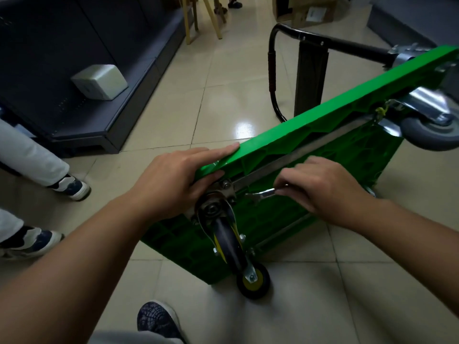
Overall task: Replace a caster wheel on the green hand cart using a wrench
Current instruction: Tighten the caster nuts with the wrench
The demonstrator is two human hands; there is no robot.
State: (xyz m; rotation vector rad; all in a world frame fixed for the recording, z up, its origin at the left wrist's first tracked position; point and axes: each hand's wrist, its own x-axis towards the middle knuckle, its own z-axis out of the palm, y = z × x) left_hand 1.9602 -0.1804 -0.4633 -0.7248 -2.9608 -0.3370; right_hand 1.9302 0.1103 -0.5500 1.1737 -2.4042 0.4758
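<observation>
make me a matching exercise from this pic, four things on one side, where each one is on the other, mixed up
1 wrench
2 left hand
3 grey caster wheel
4 white box

a on the dark shelf
b at the far end of the green cart
c pinched in the right hand
d resting on the cart's top edge

Pairs: 1-c, 2-d, 3-b, 4-a

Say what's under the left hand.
The left hand lies on the green cart's edge, beside the caster mounting plate. One bolt head shows there, near the wrench in the right hand; anything beneath the palm is covered.
</observation>
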